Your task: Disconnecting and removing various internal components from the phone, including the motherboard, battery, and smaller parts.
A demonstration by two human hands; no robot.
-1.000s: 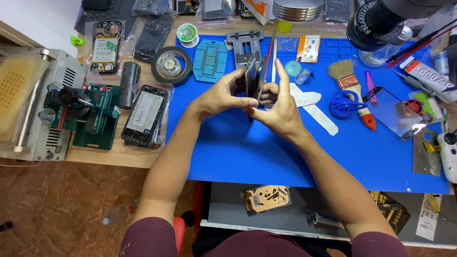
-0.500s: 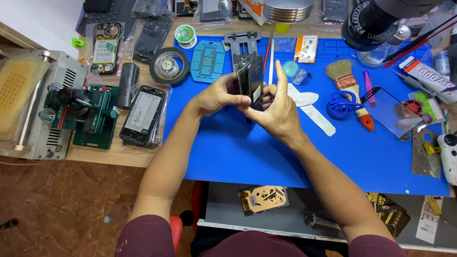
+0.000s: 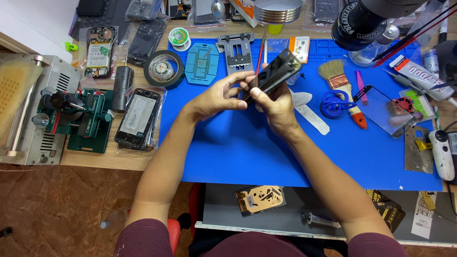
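1. Views: I have one, the head camera, worn on the person's head; there is no second view to share any part of the scene.
2. Facing: it looks almost straight down over the worktop [image 3: 143, 159], slightly forward, with the far side of the worktop at the top edge.
3. Nearness: close. Both forearms run up from the bottom edge, and the left hand [image 3: 216, 97] and right hand [image 3: 276, 102] sit just above centre.
4. Coverage: the blue mat [image 3: 228, 143] fills the middle, tiled floor [image 3: 57, 209] shows at lower left, and a dark microscope barrel [image 3: 362, 21] intrudes at upper right.
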